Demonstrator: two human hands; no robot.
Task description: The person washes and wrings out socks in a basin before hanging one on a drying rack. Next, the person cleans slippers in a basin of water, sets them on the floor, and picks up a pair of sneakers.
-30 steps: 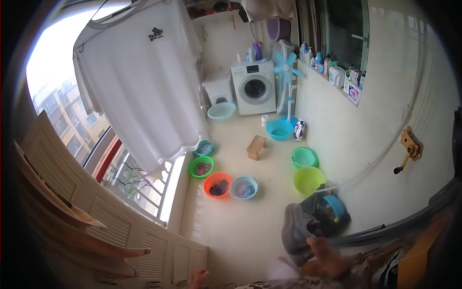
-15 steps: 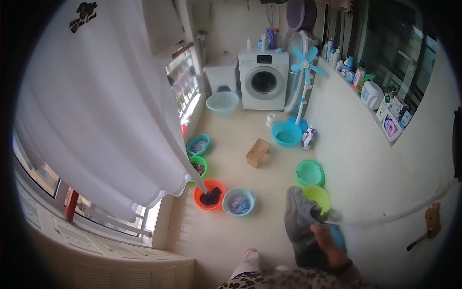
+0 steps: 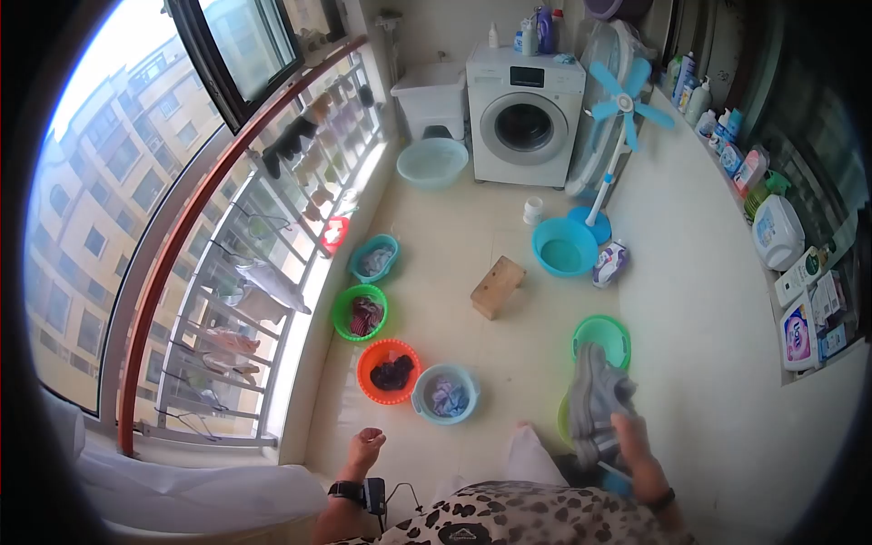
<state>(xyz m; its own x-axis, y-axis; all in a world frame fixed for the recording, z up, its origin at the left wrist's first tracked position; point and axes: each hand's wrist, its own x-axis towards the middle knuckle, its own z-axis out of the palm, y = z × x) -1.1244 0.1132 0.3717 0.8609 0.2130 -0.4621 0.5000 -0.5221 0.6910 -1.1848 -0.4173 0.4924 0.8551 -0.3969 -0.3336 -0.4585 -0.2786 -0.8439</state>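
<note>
My right hand (image 3: 641,459) grips grey shoes (image 3: 595,395) at the lower right, soles facing left; overlap hides where one shoe ends. They hang in front of a yellow-green basin (image 3: 564,420) and partly cover a green basin (image 3: 601,329). At the lower left my left hand (image 3: 366,449) is raised with curled fingers, and nothing shows in it. Just beyond it stand an orange basin (image 3: 365,381) with dark cloth and a pale blue basin (image 3: 470,391) with bluish cloth. A white curtain (image 3: 209,495) lies low at the left.
A wooden stool (image 3: 497,286) stands mid-floor. Beyond it are a blue basin (image 3: 563,247), a fan (image 3: 625,104) and a washing machine (image 3: 527,73). Along the left railing (image 3: 263,363) sit a green basin (image 3: 338,313) and a teal basin (image 3: 363,272) with laundry. Bottles (image 3: 779,232) line the right ledge.
The white curtain has dropped away from the window, uncovering the railing and buildings. My left hand has come into view. The shoes in my right hand have turned and shifted slightly.
</note>
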